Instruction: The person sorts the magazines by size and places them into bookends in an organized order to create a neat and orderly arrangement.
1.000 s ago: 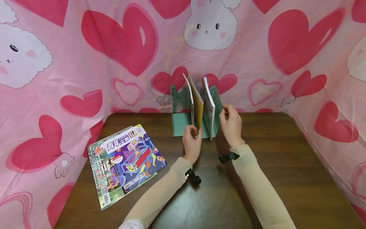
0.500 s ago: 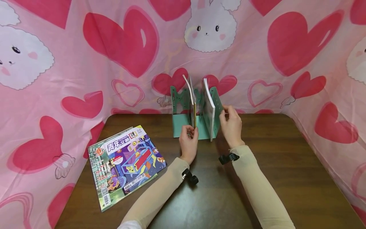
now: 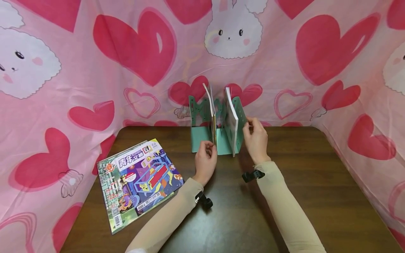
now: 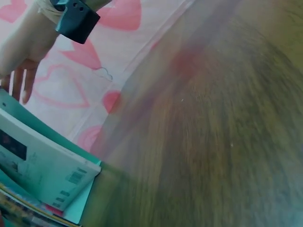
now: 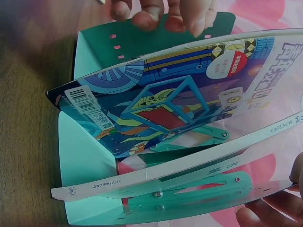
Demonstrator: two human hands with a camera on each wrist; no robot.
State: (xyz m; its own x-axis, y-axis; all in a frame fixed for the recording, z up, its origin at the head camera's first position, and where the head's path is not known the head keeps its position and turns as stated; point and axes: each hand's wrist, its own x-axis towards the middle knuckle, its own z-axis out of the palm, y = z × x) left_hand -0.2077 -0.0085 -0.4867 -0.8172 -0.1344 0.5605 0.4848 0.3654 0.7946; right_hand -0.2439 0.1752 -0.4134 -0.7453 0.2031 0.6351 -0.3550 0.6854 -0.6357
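Note:
A green metal expandable bookend (image 3: 200, 138) stands at the back of the table. Between its end plates, a few upright magazines (image 3: 212, 116) stand left of the middle; a white-spined book (image 3: 234, 128) leans near the right plate. In the right wrist view the facing magazine (image 5: 175, 101) shows a purple-blue cover with a barcode. My left hand (image 3: 205, 163) is at the magazines' front lower edge, fingers loosely bent; the right wrist view shows its fingers (image 5: 147, 19) beyond the magazine, by the left plate. My right hand (image 3: 256, 142) pinches the right plate's edge.
Two overlapping magazines (image 3: 145, 175) lie flat on the left of the brown wooden table (image 3: 316, 193). A pink cloth (image 3: 275, 66) with hearts and rabbits hangs round the back and sides.
The yellowish magazine beside my left hand has swung left, flat against the others. My left hand has shifted left and slightly down; my right hand stays on the bookend plate.

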